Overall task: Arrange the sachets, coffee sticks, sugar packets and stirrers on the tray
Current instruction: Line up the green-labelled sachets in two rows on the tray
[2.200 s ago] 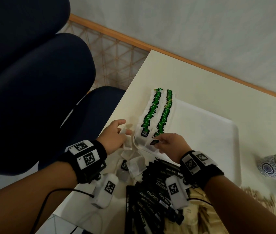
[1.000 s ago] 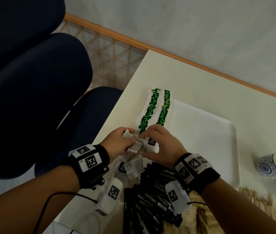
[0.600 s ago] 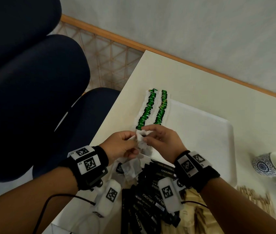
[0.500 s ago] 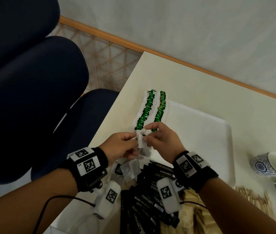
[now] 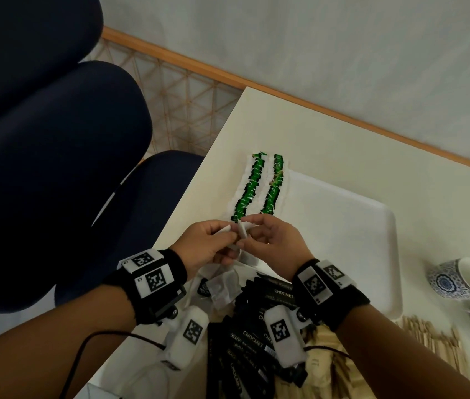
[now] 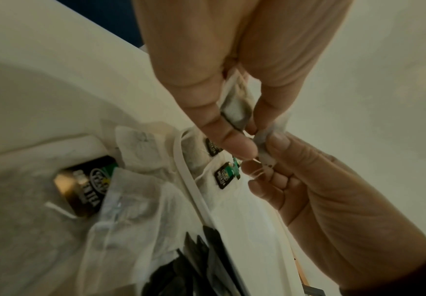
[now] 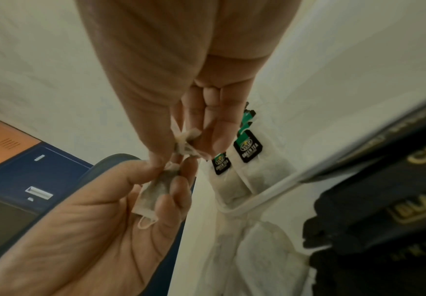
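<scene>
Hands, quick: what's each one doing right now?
Left hand: pinching a small white paper tea bag.
Right hand: pinching the same tea bag from the other side.

The tray (image 5: 343, 226) is plain white, on a cream table (image 5: 329, 133). Two rows of tea bags (image 5: 259, 188) lie on it — white paper with bright green and black tags. The tea bag (image 5: 242, 233) between the fingers is white. The coffee sticks (image 5: 257, 341) are black with white and gold lettering; the sugar packets (image 5: 323, 367) are pale tan, as are the wooden stirrers (image 5: 429, 335). The cup (image 5: 458, 280) is white with a blue floral pattern. The wrist bands (image 5: 153, 280) are black, bearing white squares with black checker codes. The chair (image 5: 41, 139) is dark navy.
</scene>
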`<state>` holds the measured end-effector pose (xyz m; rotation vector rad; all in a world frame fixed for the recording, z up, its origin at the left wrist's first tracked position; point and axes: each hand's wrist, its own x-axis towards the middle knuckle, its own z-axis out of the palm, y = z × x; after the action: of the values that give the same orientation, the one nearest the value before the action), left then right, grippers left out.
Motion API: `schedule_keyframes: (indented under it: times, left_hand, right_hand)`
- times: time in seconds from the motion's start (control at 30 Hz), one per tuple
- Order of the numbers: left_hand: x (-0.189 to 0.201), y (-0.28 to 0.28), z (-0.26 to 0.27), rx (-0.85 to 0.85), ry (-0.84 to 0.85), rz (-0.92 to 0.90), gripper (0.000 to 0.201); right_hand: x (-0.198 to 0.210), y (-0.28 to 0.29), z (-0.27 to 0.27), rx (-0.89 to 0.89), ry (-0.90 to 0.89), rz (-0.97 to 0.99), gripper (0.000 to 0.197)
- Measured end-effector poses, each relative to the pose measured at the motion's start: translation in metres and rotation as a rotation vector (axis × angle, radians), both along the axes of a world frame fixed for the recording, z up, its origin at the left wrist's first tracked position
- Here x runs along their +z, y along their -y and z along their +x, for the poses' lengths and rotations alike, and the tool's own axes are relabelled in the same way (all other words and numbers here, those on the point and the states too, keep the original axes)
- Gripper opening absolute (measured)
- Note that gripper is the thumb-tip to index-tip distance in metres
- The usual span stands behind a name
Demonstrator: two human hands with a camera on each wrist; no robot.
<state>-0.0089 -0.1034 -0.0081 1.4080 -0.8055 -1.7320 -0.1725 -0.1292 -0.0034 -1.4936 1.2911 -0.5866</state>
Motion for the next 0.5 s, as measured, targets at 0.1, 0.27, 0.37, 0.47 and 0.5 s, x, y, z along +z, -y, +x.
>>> schedule_keyframes:
  times: [0.1, 0.27, 0.37, 0.47, 0.5]
  left_hand:
    - [0.003, 0.001, 0.000, 0.022, -0.050, 0.001, 0.017]
    - [0.004, 0.001, 0.001, 0.008, -0.046, -0.025, 0.006]
    - [0.002, 0.002, 0.004, -0.016, -0.024, -0.020, 0.007]
    - [0.000, 0.001, 0.005, -0.014, -0.003, -0.011, 0.007]
    - [0.000, 0.001, 0.004, -0.006, 0.002, -0.005, 0.006]
  right_hand:
    - [-0.002, 0.001, -0.001, 0.003, -0.016, -0.004, 0.045]
    - [0.004, 0.002, 0.001, 0.025, 0.007, 0.018, 0.049]
    - [0.007, 0.002, 0.001, 0.002, 0.021, 0.045, 0.050]
    - [0.007, 0.002, -0.001, -0.026, 0.017, 0.061, 0.037]
    - [0.007, 0.002, -0.002, -0.037, 0.029, 0.070, 0.032]
